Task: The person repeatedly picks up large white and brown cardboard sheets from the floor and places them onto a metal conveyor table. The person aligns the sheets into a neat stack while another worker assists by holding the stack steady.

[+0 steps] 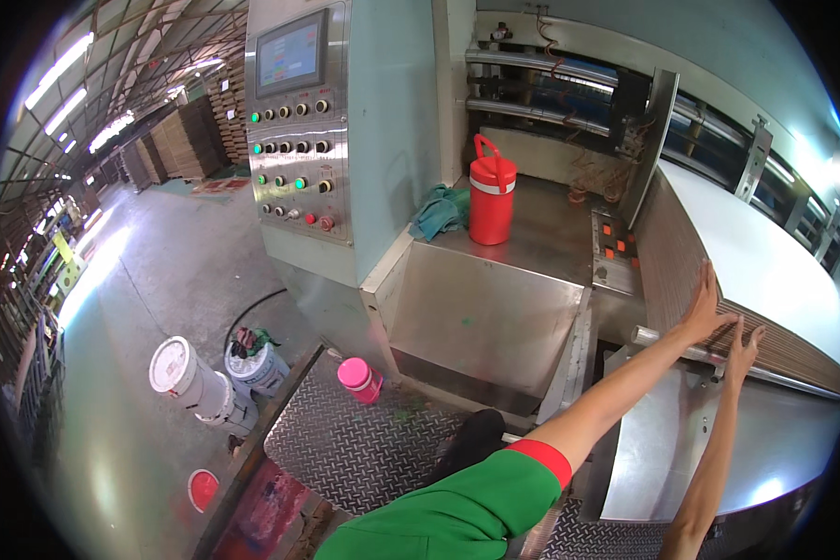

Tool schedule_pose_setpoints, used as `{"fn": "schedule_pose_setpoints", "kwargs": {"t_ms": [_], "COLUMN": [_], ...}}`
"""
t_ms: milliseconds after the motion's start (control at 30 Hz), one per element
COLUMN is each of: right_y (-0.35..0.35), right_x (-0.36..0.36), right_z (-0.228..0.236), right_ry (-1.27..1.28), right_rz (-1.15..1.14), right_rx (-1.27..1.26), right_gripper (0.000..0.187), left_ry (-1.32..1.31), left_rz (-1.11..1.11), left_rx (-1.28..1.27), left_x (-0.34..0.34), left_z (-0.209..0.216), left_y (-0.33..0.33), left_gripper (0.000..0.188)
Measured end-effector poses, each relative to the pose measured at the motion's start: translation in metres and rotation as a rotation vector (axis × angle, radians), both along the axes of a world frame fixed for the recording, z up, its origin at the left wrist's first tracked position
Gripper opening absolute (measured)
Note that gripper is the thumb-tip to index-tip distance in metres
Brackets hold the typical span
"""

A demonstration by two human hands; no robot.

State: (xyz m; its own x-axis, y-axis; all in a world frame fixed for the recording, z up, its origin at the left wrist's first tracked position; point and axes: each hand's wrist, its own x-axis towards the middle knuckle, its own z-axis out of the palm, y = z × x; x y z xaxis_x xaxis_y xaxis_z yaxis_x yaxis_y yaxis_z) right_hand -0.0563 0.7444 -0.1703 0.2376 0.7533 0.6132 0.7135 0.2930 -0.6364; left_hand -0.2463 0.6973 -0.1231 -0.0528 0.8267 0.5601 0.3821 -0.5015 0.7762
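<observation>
A thick stack of cardboard sheets with a white top face lies in the machine's feed area at the right. My left hand, fingers stretched out, rests against the near corner of the stack's brown edges. Close beside it, my right hand touches the front edges of the sheets with its fingers apart. Neither hand is closed around anything. A metal bar runs along the foot of the stack, just under both hands.
A red jug and a teal cloth sit on the machine ledge. The control panel stands at upper left. A pink jug is on the diamond-plate step. White buckets stand on the floor at left.
</observation>
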Motion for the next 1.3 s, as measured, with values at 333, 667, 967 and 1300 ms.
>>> {"fn": "schedule_pose_setpoints", "kwargs": {"t_ms": [333, 667, 967, 1300], "right_y": [-0.027, -0.082, -0.089, -0.206], "right_x": [-0.023, -0.035, -0.028, 0.016], "right_z": [0.099, 0.051, 0.043, -0.007], "right_ry": [0.046, -0.024, 0.010, -0.537], "right_rz": [-0.085, -0.102, 0.018, 0.119], "right_rx": [-0.165, -0.279, -0.270, -0.519], "right_gripper": [0.106, 0.107, 0.105, 0.075], "left_ry": [0.167, 0.301, 0.172, 0.170], "left_rz": [0.156, 0.186, 0.107, 0.080], "left_rx": [-0.092, -0.219, -0.047, -0.041], "left_x": [0.000, -0.007, -0.010, -0.009], "left_z": [0.088, 0.034, 0.012, 0.016], "left_y": [0.001, -0.028, -0.013, -0.018], "left_gripper": [0.137, 0.135, 0.138, 0.138]}}
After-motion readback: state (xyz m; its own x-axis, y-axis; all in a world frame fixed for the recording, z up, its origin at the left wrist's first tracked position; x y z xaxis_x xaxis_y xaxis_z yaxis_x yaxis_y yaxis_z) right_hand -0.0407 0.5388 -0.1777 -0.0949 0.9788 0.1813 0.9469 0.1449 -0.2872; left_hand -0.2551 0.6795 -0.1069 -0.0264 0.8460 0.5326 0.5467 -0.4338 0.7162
